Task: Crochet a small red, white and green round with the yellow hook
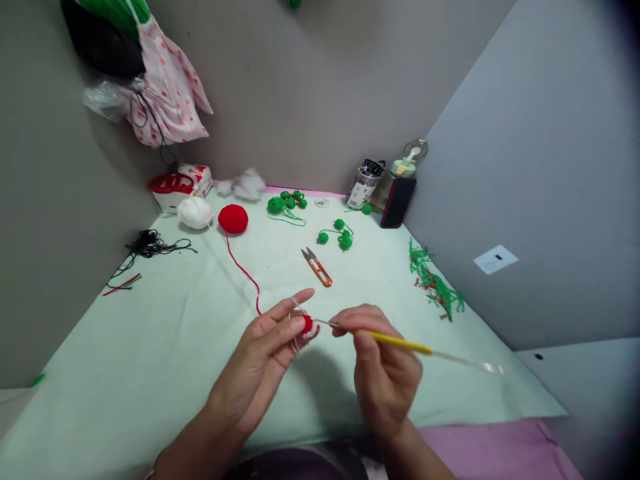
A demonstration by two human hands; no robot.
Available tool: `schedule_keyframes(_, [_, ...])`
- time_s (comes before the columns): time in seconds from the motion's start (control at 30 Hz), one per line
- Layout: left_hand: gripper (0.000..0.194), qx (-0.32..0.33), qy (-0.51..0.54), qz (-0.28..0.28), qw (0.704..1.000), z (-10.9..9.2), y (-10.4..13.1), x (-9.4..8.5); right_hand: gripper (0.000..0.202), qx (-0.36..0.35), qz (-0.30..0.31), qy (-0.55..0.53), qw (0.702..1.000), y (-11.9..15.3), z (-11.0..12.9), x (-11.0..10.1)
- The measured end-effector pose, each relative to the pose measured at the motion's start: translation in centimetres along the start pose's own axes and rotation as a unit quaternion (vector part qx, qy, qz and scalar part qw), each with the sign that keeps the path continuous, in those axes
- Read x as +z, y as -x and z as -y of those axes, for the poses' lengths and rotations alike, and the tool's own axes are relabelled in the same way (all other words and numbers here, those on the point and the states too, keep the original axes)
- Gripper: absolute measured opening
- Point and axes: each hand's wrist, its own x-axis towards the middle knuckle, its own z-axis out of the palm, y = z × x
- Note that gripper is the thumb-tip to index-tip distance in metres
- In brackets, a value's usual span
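Note:
My left hand (273, 340) pinches a small red and white crochet piece (311, 327) between thumb and fingers, with white yarn looped round the fingers. My right hand (383, 363) grips a crochet hook (400, 342) by its yellow handle. The hook's thin metal tip reaches the right side of the crochet piece; whether it is inside a stitch I cannot tell. A red yarn ball (233, 219) lies beyond my left hand, its strand running down toward that hand. Beside it sits a white yarn ball (195, 213). Orange-handled thread snips (318, 268) lie beyond both hands.
Small green crocheted balls (345, 240) lie mid-table. Green and red yarn scraps (435, 283) are along the right edge, a black thread tangle (150, 244) on the left. White stuffing (249, 185), a pen cup (364, 187) and a phone (399, 202) stand at the back.

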Motion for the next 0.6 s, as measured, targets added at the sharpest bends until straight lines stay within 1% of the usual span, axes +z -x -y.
schedule_keyframes(0.07, [0.052, 0.032, -0.025, 0.0, 0.999, 0.0, -0.1, 0.0, 0.023, 0.063, -0.003, -0.086, 0.994, -0.6, 0.0, 0.1])
schedule_keyframes(0.1, [0.051, 0.046, -0.043, 0.006, 0.998, 0.1, -0.1, 0.1, 0.022, 0.076, 0.007, -0.105, 0.992, -0.8, 0.0, 0.2])
schedule_keyframes(0.17, [0.045, 0.069, -0.082, 0.016, 0.994, 0.4, -0.1, 0.2, 0.02, 0.068, 0.027, -0.099, 0.992, -1.0, 0.0, 0.5])
schedule_keyframes(0.23, [0.039, 0.089, -0.108, 0.017, 0.99, 0.7, -0.1, 0.2, 0.023, 0.037, 0.031, -0.057, 0.997, -0.9, 0.0, 0.6])
schedule_keyframes(0.3, [0.038, 0.1, -0.103, 0.009, 0.99, 0.9, -0.1, 0.3, 0.028, -0.012, 0.033, 0.017, 0.999, -0.4, 0.0, 0.7])
schedule_keyframes(0.37, [0.04, 0.073, -0.068, 0.007, 0.995, 0.8, -0.2, 0.4, 0.036, -0.085, 0.053, 0.103, 0.99, -0.1, 0.0, 0.5])
schedule_keyframes(0.4, [0.041, 0.049, -0.046, 0.011, 0.998, 0.7, -0.3, 0.4, 0.039, -0.111, 0.059, 0.129, 0.984, 0.0, 0.0, 0.4])
schedule_keyframes(0.43, [0.041, 0.024, -0.025, 0.013, 0.999, 0.5, -0.4, 0.3, 0.038, -0.117, 0.058, 0.134, 0.982, 0.0, -0.1, 0.2])
schedule_keyframes(0.47, [0.039, 0.005, -0.008, 0.013, 1.0, 0.3, -0.4, 0.2, 0.035, -0.098, 0.046, 0.116, 0.987, -0.2, -0.1, 0.1])
schedule_keyframes(0.5, [0.037, -0.005, 0.001, 0.01, 1.0, 0.1, -0.5, 0.2, 0.029, -0.058, 0.029, 0.078, 0.995, -0.4, -0.2, 0.0])
schedule_keyframes(0.53, [0.035, -0.004, 0.001, 0.005, 1.0, -0.1, -0.5, 0.0, 0.025, -0.005, 0.006, 0.027, 1.0, -0.6, -0.3, -0.1])
schedule_keyframes(0.6, [0.034, 0.022, -0.033, -0.005, 0.999, -0.3, -0.6, -0.2, 0.02, 0.083, -0.018, -0.081, 0.993, -1.1, -0.5, 0.0])
